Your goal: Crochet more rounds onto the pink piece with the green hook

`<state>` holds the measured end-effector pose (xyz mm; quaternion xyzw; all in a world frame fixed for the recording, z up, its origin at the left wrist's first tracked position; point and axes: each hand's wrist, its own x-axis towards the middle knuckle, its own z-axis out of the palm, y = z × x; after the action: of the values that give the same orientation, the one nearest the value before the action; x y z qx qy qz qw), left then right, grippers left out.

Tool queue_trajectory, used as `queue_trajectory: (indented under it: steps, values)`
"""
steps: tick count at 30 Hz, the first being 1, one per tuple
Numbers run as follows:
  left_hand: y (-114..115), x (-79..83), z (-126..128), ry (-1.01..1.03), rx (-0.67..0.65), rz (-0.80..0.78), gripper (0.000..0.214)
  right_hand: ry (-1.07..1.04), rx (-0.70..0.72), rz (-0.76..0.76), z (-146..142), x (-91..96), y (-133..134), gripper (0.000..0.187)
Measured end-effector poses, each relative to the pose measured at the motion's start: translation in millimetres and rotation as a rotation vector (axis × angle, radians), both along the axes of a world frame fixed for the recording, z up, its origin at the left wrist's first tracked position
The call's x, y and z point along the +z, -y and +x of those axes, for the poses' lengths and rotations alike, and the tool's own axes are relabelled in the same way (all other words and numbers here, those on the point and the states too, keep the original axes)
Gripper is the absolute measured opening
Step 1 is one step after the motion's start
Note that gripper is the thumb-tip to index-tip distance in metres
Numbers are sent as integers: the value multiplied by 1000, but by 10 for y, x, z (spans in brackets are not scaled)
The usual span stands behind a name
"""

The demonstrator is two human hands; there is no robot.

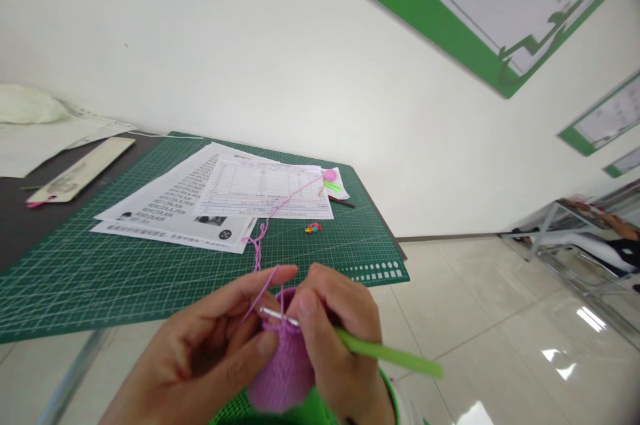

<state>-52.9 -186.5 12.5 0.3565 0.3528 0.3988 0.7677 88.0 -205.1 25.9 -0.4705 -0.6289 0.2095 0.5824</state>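
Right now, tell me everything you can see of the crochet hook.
The crochet hook has a long, smooth, bright green handle that looks like plastic, narrowing to a thin silver metal shaft. The right hand grips it near the shaft, with the handle sticking out toward the lower right. The shaft points left, and its end sits at the top edge of the pink yarn piece. The tip's hook is too small to make out.
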Motion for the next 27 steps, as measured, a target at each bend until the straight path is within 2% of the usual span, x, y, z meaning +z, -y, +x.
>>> queue_trajectory:
  steps: [2, 7, 10, 13, 14, 19, 21, 25, 27]
  values:
    - [-277, 99, 19, 36, -56, 157, 41, -10, 39, -22, 90, 78, -251, 38]
    - [-954, 285, 42, 8, -54, 318, 39, -28, 135, -32, 202, 176, -994, 40]
    - [-1288, 295, 46, -45, -67, 387, 31, -46, 161, -45, 213, 99, -1388, 41]
    - [-1564, 216, 40, -102, -108, 421, 28, -79, 183, -94, 204, -78, -1697, 29]
    - [-1642, 176, 35, -119, -119, 423, 29, -90, 189, -112, 199, -146, -1777, 32]
    - [-1905, -22, 19, -163, -157, 377, 29, -118, 208, -174, 220, -388, -1981, 35]
    - [-1957, -67, 32, -149, -161, 342, 31, -108, 216, -178, 259, -406, -1990, 29]
    - [-1979, -106, 56, -93, -160, 277, 39, -96, 228, -169, 323, -379, -1960, 41]
    - [-1951, -118, 44, -75, -154, 257, 41, -97, 237, -165, 330, -368, -1930, 39]
